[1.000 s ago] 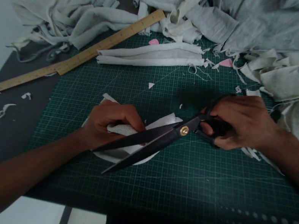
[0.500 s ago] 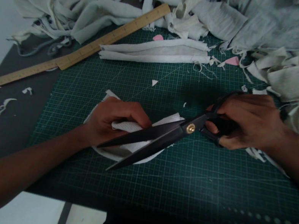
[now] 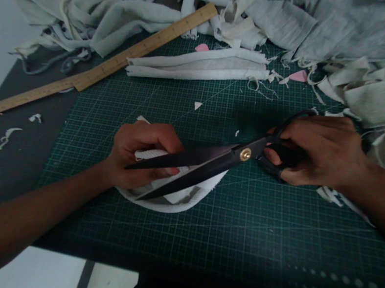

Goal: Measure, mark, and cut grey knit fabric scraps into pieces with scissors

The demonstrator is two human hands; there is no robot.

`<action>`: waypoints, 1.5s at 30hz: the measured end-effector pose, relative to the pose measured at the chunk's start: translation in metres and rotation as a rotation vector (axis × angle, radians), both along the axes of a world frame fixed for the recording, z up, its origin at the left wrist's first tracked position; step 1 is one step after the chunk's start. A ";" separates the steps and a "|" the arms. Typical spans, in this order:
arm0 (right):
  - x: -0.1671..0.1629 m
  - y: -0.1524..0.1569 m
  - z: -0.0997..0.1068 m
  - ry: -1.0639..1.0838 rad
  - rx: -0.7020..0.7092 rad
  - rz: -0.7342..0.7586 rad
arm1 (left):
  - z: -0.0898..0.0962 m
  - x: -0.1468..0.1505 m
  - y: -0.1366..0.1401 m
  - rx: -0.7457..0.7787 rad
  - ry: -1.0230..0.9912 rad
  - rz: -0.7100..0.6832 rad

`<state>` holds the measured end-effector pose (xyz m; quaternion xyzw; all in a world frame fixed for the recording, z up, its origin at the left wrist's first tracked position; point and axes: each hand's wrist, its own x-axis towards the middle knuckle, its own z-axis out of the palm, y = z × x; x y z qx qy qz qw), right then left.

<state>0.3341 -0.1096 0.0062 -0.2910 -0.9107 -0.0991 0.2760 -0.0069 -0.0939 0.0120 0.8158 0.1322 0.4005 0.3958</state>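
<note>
Black scissors (image 3: 206, 169) with a brass pivot screw are in my right hand (image 3: 326, 147), its fingers through the handles. Their blades are parted and point left, crossing in front of my left hand (image 3: 144, 153). That hand is closed on a white fabric strip (image 3: 202, 195), which curves in a loop beneath the blades. A folded, ribbed edge of the strip shows between thumb and fingers. The blades hide part of the fabric, so I cannot tell whether they touch it. Both hands are above a green gridded cutting mat (image 3: 240, 252).
A wooden ruler (image 3: 150, 45) lies diagonally at the left. Behind my hands is a folded white strip (image 3: 199, 65). Piles of grey fabric (image 3: 125, 18) and cream scraps (image 3: 379, 100) line the back and right. Pink pieces (image 3: 297, 75) and small white snippets (image 3: 197, 106) dot the mat.
The scissors have risen slightly and their blades have drawn a little closer together. My left hand has shifted slightly, still gripping the strip, whose loop now shows more to the right.
</note>
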 end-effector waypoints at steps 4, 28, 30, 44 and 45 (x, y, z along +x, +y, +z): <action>-0.001 0.000 0.000 -0.002 0.003 0.002 | 0.000 -0.001 -0.001 -0.002 0.014 -0.006; 0.001 -0.001 0.000 0.000 0.017 0.015 | 0.001 0.000 -0.004 -0.244 0.008 -0.054; 0.001 -0.001 0.001 0.004 0.024 0.014 | 0.001 0.001 -0.005 -0.259 0.007 -0.042; 0.000 -0.001 0.003 0.007 0.018 0.035 | 0.004 0.004 -0.005 -0.247 -0.006 -0.037; 0.000 -0.001 0.003 0.007 0.010 0.038 | 0.003 0.004 -0.005 -0.260 -0.008 -0.038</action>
